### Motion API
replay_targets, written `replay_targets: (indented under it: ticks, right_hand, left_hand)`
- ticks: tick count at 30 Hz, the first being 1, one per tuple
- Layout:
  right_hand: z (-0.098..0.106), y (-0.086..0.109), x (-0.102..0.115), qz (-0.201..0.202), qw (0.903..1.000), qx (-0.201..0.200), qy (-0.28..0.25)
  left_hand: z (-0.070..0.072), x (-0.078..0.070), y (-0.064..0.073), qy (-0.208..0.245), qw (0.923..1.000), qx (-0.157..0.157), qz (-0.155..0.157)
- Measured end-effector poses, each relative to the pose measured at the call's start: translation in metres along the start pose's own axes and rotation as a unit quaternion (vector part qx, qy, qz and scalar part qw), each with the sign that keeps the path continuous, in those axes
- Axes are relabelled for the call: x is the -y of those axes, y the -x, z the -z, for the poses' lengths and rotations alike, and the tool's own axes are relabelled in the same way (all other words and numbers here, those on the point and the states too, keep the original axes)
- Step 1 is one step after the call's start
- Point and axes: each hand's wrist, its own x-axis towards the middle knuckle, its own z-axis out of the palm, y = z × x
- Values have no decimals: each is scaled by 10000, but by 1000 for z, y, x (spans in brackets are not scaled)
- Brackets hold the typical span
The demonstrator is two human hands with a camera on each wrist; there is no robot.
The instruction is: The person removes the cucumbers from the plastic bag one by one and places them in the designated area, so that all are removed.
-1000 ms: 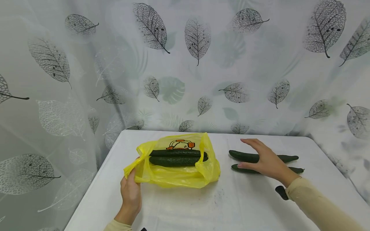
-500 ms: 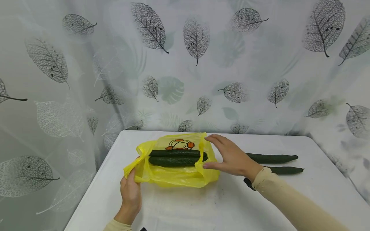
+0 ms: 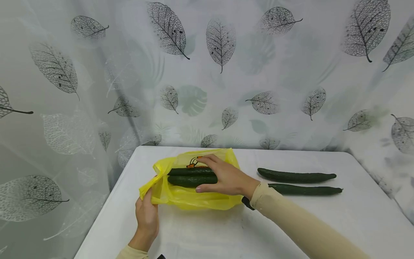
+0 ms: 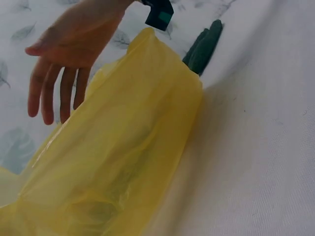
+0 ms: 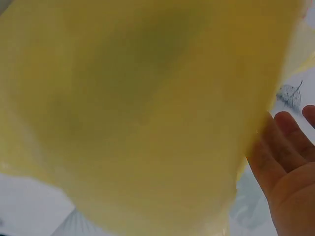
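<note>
My left hand (image 3: 147, 217) holds the left edge of a yellow plastic bag (image 3: 191, 201), its fingers partly covered by the film. Two dark green cucumbers (image 3: 191, 180) lie side by side in the bag's mouth, their right ends behind my right hand. That right hand (image 3: 228, 180) is over the bag's right side with thumb and fingers spread apart. From the left wrist view, the right hand (image 4: 83, 34) has nearly straight fingers at the bag's edge. Yellow film fills most of the right wrist view, with part of the right hand's palm (image 5: 295, 191) beside it.
Two more cucumbers, an upper one (image 3: 297, 176) and a lower one (image 3: 307, 189), lie on the white table (image 3: 200, 233) to the right, the lower partly behind my right forearm. A leaf-patterned curtain (image 3: 200, 82) hangs along the back and sides.
My right hand has moved left from above the two loose cucumbers to over the bag, fingers still spread. The left hand and bag stay almost where they were.
</note>
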Motion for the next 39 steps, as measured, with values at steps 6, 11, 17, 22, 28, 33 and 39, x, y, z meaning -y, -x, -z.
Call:
replay_targets:
  ticks: [6,11,17,22,28,33,39]
  right_hand:
    - [-14,-13,-4,-138,9968,283,-738]
    - [-23,-23,-12,-262,9918,398,-1183]
    - [-32,-31,-19,-601,9839,577,-1579]
    - [-39,-35,-24,-797,9826,624,-1555]
    - [-46,-38,-29,-959,9813,555,-1575]
    - [-47,-38,-31,-1098,9800,540,-1572]
    - [-50,-37,-34,-1186,9798,632,-1480]
  left_hand:
    - [1,0,0,-67,9999,-3,97]
    - [0,-1,1,-68,9997,2,219]
    - [0,0,2,-91,9996,53,257]
    - [0,1,2,-106,9996,49,262]
    - [-1,1,2,-104,9996,4,275]
    - [0,2,2,-120,9996,17,269]
    - [0,2,2,-87,9996,11,264]
